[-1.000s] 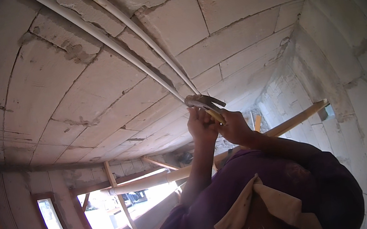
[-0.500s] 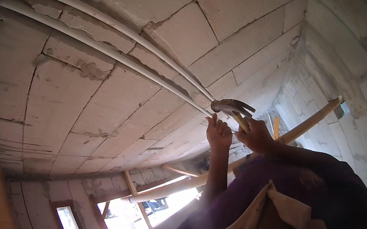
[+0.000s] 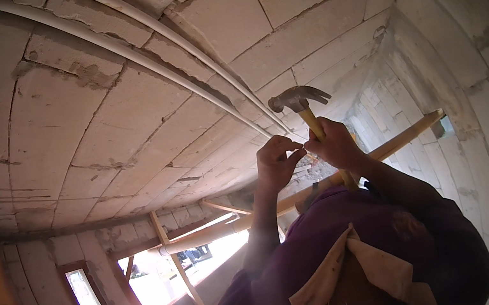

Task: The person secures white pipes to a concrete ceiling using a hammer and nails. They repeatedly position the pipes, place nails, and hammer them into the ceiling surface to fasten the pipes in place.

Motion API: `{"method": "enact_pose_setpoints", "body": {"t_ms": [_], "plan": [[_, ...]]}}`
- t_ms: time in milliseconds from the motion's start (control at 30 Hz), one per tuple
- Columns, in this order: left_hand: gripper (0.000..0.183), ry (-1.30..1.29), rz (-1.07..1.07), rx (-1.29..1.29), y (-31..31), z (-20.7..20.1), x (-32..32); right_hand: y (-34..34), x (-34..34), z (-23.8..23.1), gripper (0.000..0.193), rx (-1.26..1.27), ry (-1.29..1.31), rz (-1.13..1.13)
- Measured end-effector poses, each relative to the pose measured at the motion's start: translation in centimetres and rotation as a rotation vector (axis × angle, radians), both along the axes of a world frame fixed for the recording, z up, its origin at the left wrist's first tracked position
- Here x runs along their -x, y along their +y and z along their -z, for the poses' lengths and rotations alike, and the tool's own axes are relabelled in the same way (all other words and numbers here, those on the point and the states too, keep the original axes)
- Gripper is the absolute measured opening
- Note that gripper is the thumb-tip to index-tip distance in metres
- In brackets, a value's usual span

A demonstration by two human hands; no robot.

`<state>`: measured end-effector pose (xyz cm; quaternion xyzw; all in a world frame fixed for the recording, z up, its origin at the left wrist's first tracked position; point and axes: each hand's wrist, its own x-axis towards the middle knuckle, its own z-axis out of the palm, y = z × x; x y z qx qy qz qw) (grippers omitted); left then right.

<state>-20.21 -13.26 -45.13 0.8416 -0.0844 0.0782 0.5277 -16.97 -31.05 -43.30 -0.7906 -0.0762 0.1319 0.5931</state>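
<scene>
A claw hammer with a worn metal head and yellow handle is upright in my right hand, its head above my fist and its claw toward the right. The handle end shows below the hand. My left hand is closed in a pinch just left of it, fingertips meeting my right thumb and forefinger. Whatever lies between those fingertips is too small to make out. Beyond the hands, two white pipes run along a pale block wall and end visually near my left hand.
A long wooden pole crosses behind my hands and body. Timber props stand by a bright window opening at lower left, beside a narrow framed window. Another block wall rises on the right.
The hammer has tipped more upright and risen, and its handle end now shows. My left hand has turned from a raised fist to a pinch touching my right hand's fingertips.
</scene>
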Motion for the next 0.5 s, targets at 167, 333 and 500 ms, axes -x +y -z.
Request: {"method": "enact_pose_setpoints", "body": {"t_ms": [167, 333, 500], "plan": [[0.016, 0.087, 0.012, 0.028, -0.5, -1.1, 0.0, 0.1, -0.3, -0.3, 0.024, -0.053, 0.129, -0.052], [0.02, 0.175, 0.022, -0.127, -0.3, -1.3, -0.1, 0.2, -0.8, -1.2, 0.026, -0.037, 0.118, -0.085], [0.03, 0.145, -0.061, -0.008, 0.2, -1.7, -0.9, -0.5, -1.8, -2.3, 0.033, 0.008, 0.114, -0.082]]}}
